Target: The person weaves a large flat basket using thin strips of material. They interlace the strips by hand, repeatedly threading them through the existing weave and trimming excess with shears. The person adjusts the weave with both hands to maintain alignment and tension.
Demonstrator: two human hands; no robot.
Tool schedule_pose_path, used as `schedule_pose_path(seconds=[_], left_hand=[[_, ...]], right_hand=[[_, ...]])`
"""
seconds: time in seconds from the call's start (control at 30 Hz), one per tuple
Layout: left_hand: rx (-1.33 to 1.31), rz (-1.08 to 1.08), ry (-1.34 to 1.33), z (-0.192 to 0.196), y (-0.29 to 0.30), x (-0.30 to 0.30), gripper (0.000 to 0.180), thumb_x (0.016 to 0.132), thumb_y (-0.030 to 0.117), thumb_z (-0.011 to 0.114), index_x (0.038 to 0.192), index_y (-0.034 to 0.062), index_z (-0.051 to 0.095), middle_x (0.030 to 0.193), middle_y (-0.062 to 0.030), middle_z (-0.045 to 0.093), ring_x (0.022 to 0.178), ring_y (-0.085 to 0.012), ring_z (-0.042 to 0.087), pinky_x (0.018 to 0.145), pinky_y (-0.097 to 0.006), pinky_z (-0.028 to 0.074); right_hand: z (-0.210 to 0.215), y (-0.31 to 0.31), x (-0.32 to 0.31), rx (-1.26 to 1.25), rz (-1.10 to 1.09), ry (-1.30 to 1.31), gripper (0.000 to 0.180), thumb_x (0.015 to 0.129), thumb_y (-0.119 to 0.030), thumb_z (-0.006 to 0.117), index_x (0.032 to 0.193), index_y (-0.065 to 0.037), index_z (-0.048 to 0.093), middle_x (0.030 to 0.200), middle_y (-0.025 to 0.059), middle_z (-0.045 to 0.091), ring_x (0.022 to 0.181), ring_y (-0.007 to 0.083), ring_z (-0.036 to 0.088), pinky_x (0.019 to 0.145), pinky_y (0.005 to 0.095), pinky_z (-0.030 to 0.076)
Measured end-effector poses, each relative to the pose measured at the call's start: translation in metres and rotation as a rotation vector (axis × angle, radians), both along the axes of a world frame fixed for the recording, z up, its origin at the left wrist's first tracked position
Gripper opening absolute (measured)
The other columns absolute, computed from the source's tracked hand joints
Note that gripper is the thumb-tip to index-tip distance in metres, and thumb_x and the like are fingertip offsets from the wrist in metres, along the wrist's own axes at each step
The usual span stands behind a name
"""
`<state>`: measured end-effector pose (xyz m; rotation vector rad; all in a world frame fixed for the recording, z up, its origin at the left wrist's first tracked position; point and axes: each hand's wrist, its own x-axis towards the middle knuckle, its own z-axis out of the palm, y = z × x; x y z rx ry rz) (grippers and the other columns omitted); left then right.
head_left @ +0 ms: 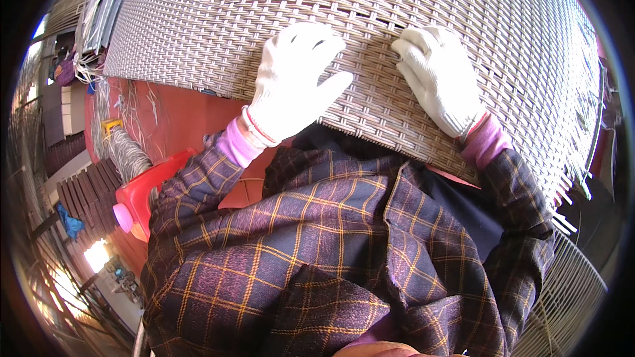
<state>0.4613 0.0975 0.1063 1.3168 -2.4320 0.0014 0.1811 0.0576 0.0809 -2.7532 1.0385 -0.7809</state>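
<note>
A large woven panel [218, 33] of greyish-brown flat strands lies in front of me, its near edge close to my body. Both hands wear white knit gloves. My left hand [294, 76] rests on the weave with its thumb spread away from the fingers; nothing shows in it. To its right, my right hand [440, 73] has its fingers bent inward, the tips against the weave. Whatever those fingertips pinch, if anything, is hidden. Between and beyond the hands, a dark slit runs across the weave. Loose pale strand ends [569, 208] stick out along the panel's right edge.
A red plastic container [142, 201] with a pink cap stands at my left, beside a coil of grey strand [129, 149]. Reddish floor [178, 119] shows under the panel. Stacked brown slatted pieces [89, 192] lie farther left. A ribbed woven piece [572, 284] is at lower right.
</note>
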Motion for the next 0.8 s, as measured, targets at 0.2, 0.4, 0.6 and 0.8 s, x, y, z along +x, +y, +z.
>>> schedule_pose_path(seconds=[0.2, 0.4, 0.6, 0.8], left_hand=[[0.062, 0.059, -0.107, -0.027, -0.008, -0.001, 0.058, 0.099, 0.042, 0.070, 0.145, 0.0074, 0.064, 0.144, -0.0126, 0.064, 0.139, -0.0316, 0.053, 0.112, -0.053, 0.042], [-0.117, -0.166, 0.098, -0.026, -0.029, 0.026, 0.028, 0.098, 0.023, 0.074, 0.121, 0.0070, 0.077, 0.127, -0.0101, 0.075, 0.122, -0.0311, 0.067, 0.103, -0.048, 0.052], [-0.138, 0.068, -0.022, -0.019, -0.005, 0.065, 0.035, 0.099, 0.030, 0.074, 0.127, 0.0089, 0.075, 0.129, -0.0108, 0.072, 0.124, -0.0327, 0.065, 0.105, -0.050, 0.051], [-0.236, 0.076, -0.092, -0.030, -0.016, 0.069, 0.041, 0.095, 0.023, 0.072, 0.130, 0.0012, 0.069, 0.125, -0.0208, 0.070, 0.122, -0.0409, 0.063, 0.107, -0.053, 0.049]], right_hand=[[-0.004, -0.013, 0.021, 0.002, 0.010, 0.040, 0.031, 0.097, -0.013, 0.072, 0.126, -0.003, 0.069, 0.123, 0.0124, 0.069, 0.112, 0.0330, 0.065, 0.100, 0.0443, 0.053], [-0.003, -0.010, 0.027, -0.032, -0.014, -0.091, 0.026, 0.096, -0.014, 0.072, 0.121, -0.004, 0.071, 0.118, 0.0101, 0.068, 0.108, 0.0332, 0.065, 0.095, 0.0445, 0.053], [0.004, -0.001, 0.020, 0.038, 0.112, -0.059, 0.022, 0.093, -0.011, 0.075, 0.114, -0.007, 0.071, 0.114, 0.0072, 0.068, 0.109, 0.0308, 0.064, 0.095, 0.0426, 0.053], [-0.001, -0.018, 0.046, 0.011, 0.054, 0.016, 0.022, 0.101, -0.014, 0.070, 0.122, -0.006, 0.070, 0.116, 0.0120, 0.069, 0.111, 0.0345, 0.065, 0.099, 0.0442, 0.052]])
